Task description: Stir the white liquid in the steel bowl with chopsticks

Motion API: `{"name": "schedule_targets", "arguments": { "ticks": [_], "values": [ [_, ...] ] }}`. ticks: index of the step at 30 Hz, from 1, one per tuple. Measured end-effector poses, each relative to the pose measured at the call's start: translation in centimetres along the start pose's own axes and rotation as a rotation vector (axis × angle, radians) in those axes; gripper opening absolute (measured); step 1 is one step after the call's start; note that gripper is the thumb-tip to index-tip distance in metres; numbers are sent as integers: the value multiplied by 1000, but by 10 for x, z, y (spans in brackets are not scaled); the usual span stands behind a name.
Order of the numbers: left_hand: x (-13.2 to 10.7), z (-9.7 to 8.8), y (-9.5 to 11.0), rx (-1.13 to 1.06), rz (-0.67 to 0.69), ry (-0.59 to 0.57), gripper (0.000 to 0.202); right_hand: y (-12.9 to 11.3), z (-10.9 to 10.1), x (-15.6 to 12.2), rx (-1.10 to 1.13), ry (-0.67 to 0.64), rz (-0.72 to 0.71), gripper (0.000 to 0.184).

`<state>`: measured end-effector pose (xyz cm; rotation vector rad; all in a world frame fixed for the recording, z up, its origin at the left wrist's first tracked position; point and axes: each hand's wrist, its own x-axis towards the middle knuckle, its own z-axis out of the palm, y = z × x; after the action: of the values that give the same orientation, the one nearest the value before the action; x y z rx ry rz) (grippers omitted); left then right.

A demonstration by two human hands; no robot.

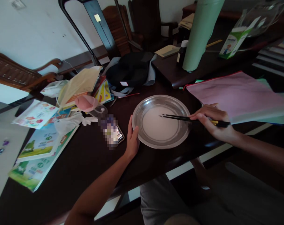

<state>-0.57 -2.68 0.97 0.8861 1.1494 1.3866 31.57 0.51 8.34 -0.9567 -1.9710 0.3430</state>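
Observation:
A round metal basin (187, 134) with a whitish liquid (156, 125) in it stands on the dark table. My left hand (133, 140) grips the basin's left rim, thumb on the near edge and fingers along the outside. In my right hand (212, 122) is a pair of black chopsticks (179, 117), held from the basin's right side. Their tips lie over the middle of the basin, at the surface of the liquid; whether they dip in, I cannot tell.
Left of the basin lie a phone (120, 136), crumpled tissue (89, 120), a pink-topped bottle (87, 103) and several books (39, 147). Behind are a black bag (129, 70) and a green cylinder (200, 37). A pink zip folder (237, 93) lies to the right.

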Motion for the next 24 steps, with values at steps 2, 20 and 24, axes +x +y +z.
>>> {"name": "schedule_targets", "arguments": {
  "ticks": [2,20,24],
  "values": [
    [0,0,0,2,0,-4,85,-2,-8,-1,77,-3,4,34],
    [1,0,0,2,8,-6,85,-2,14,5,-48,-124,-59,19],
    [0,1,0,-19,-7,5,88,-3,-4,2,-37,-38,-42,28]
  ]
}}
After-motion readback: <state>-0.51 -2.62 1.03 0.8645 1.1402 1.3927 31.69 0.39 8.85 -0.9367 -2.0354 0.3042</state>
